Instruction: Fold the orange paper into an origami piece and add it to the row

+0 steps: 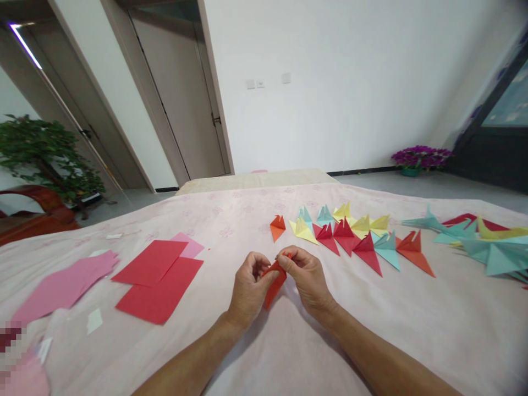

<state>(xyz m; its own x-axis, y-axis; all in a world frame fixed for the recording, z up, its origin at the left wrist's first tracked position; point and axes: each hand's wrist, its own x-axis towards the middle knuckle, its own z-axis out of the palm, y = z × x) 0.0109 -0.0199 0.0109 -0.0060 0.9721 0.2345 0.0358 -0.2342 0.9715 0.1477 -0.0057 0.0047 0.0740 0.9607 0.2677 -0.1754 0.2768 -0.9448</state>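
— If the folded orange paper (274,292) is taken as the landmark, what is seen farthest to its left?
— A leafy green plant (39,148) is seen far to its left and well beyond it. Pink sheets (68,283) are spread well to its left, on the pale patterned cloth (289,363).
— And closer in?
— Two red sheets (152,263) are laid to its left, one partly covered by the other, and a pink corner is shown behind them.
— How is the orange paper itself kept?
— It is held over the cloth, in the middle. Its left side is gripped by the left hand (249,286), thumb against fingers; its upper end is pinched by the right hand (307,278).
— What is set out past it?
— Just beyond it a small orange folded piece (278,226) is placed. Beyond it and to the right, folded birds (344,236) in yellow, teal, red and orange are ranged close together.
— And last?
— Far to its right, larger teal folded shapes (503,257) are gathered, with yellow and red among them.
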